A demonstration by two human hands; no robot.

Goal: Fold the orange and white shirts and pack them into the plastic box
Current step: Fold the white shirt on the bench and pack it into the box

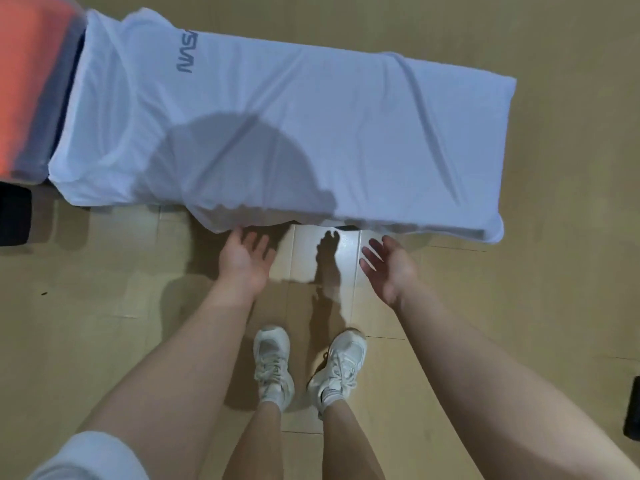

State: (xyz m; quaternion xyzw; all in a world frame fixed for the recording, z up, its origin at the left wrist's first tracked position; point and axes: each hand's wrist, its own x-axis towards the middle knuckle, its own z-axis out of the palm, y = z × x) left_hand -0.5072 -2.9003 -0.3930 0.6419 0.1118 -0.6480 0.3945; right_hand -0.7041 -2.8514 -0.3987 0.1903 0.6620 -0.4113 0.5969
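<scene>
Head view: your left hand and right hand spread wide, empty, just below the white shirt; orange shirt sits upper left.

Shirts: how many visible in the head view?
2. White NASA shirt spread lengthwise mid-frame, beyond both open hands; orange shirt inside the plastic box at far left. More may be hidden underneath.

Folded shirt lying across the worktop, plastic box at its left end, both hands before its near edge, feet on floor below.
</scene>
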